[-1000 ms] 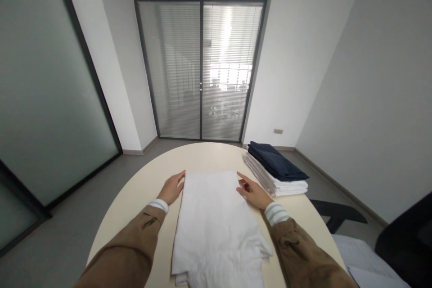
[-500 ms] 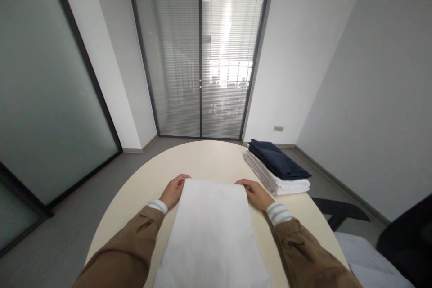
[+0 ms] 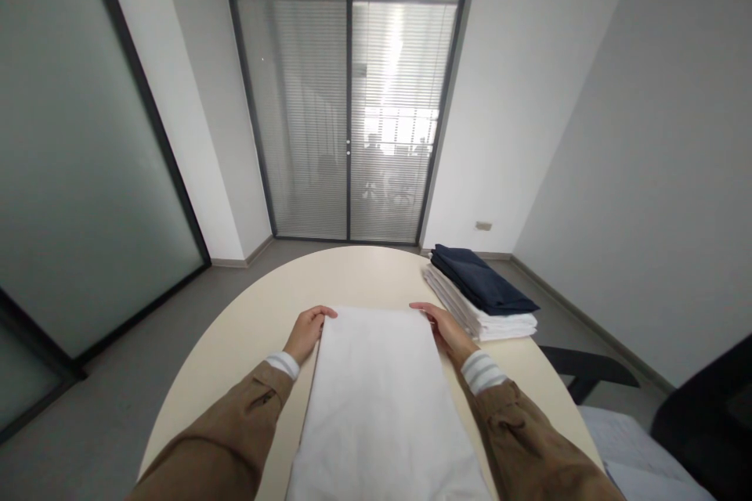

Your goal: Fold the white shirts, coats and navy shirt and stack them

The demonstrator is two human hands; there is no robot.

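Note:
A folded white garment (image 3: 385,399) lies lengthwise on the round cream table (image 3: 364,270), its near end running out of the bottom of the view. My left hand (image 3: 307,331) pinches its far left corner, thumb and fingers closed on the cloth. At the far right corner, my right hand (image 3: 446,330) grips the fabric, with the index finger laid along the top edge and the other fingers partly hidden at the side. The far edge between both hands is nearly straight.
A stack of folded white clothes (image 3: 505,326) with dark navy folded cloth (image 3: 485,282) on top sits at the table's right edge. Past that edge are a black chair armrest (image 3: 587,366) and pale cloth (image 3: 638,446). Glass doors with blinds (image 3: 349,125) stand behind.
Both hands went from lying beside the garment's far corners to gripping them. The garment's far end looked raised half a second ago and lies lower now; its gathered near part has slid out of view.

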